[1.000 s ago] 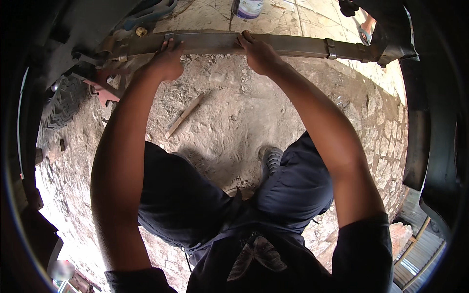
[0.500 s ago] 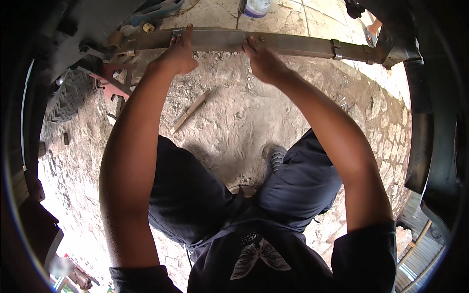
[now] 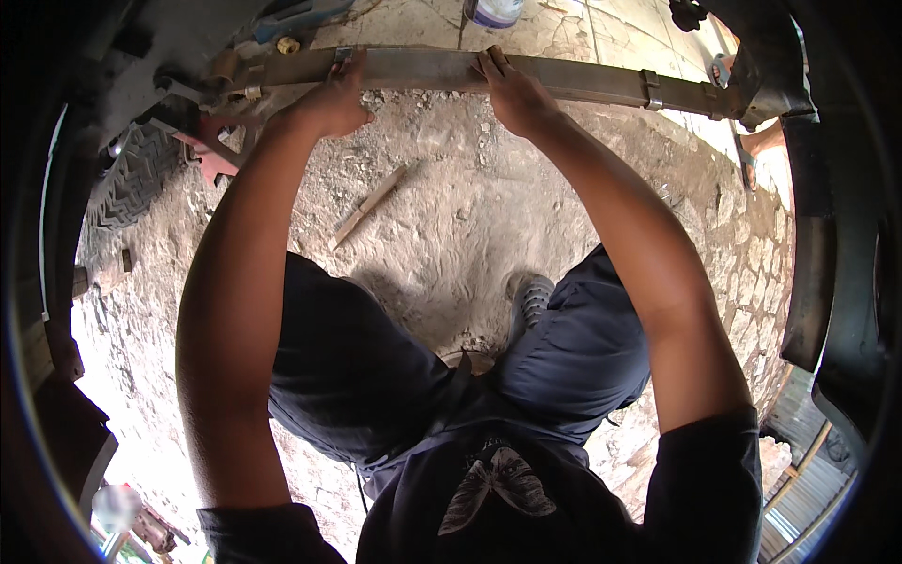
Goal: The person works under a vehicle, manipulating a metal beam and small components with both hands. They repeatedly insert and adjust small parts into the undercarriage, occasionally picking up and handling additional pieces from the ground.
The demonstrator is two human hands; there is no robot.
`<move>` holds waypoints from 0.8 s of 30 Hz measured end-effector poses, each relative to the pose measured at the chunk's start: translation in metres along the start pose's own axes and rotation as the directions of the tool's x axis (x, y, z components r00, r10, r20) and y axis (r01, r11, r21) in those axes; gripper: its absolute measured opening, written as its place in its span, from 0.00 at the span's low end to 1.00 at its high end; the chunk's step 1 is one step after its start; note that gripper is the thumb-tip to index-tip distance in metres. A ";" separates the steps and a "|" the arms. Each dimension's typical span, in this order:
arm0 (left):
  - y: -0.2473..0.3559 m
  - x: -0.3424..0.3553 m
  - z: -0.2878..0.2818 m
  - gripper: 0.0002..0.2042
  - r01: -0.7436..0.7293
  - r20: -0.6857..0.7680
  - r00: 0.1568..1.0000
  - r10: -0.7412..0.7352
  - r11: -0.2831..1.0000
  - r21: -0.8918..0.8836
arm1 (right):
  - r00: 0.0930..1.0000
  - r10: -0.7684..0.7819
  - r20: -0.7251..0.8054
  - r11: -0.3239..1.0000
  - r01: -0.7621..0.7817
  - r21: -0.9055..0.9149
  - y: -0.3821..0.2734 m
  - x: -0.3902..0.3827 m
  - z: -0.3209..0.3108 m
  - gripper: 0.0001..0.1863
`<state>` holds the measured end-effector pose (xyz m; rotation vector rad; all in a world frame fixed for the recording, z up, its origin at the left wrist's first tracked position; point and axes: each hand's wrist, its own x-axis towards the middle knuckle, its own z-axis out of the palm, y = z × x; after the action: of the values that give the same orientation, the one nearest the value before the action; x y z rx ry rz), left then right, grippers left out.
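Note:
A long, flat steel leaf spring (image 3: 423,70) runs crosswise at the far side of the view, with metal clips round it towards both ends. My left hand (image 3: 331,101) is closed over its left-middle part, fingers lying across the steel and thumb standing off below the near edge. Right of the middle, my right hand (image 3: 517,94) has its fingers bent over the bar, the tips at its far edge. Both forearms reach forward, well apart. The undersides of both hands are hidden.
A thin wooden stick (image 3: 369,207) lies on the rough dirt ground between my arms. A red metal stand (image 3: 214,155) and a treaded tyre (image 3: 132,179) are at left. Beyond the bar stands a white-and-purple container (image 3: 495,13). Another person's sandalled foot (image 3: 749,167) is at right.
My left fingers, one stretched past the bar before, now lie bent on it. My right hand has slid slightly right and farther over the bar. A sandalled foot has come nearer at right.

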<state>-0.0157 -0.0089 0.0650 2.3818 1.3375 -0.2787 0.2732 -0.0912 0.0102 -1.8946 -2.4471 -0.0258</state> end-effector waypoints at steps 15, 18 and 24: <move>0.027 0.021 0.008 0.58 0.115 0.064 0.990 -0.129 0.976 0.185 | 0.986 -0.124 -0.115 0.991 0.128 0.029 -0.006 -0.008 0.029 0.34; 0.018 0.025 0.008 0.59 0.073 0.087 0.992 -0.094 0.972 0.224 | 0.998 0.068 0.008 0.981 -0.068 0.181 0.001 0.000 0.014 0.32; 0.024 0.024 0.002 0.59 0.104 0.140 0.982 -0.127 0.982 0.158 | 0.961 -0.129 -0.243 0.991 0.122 -0.046 0.010 -0.004 0.051 0.34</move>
<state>0.0171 -0.0028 0.0600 2.3515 1.4313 -0.5989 0.2828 -0.0906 -0.0412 -1.6306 -2.4043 -0.2869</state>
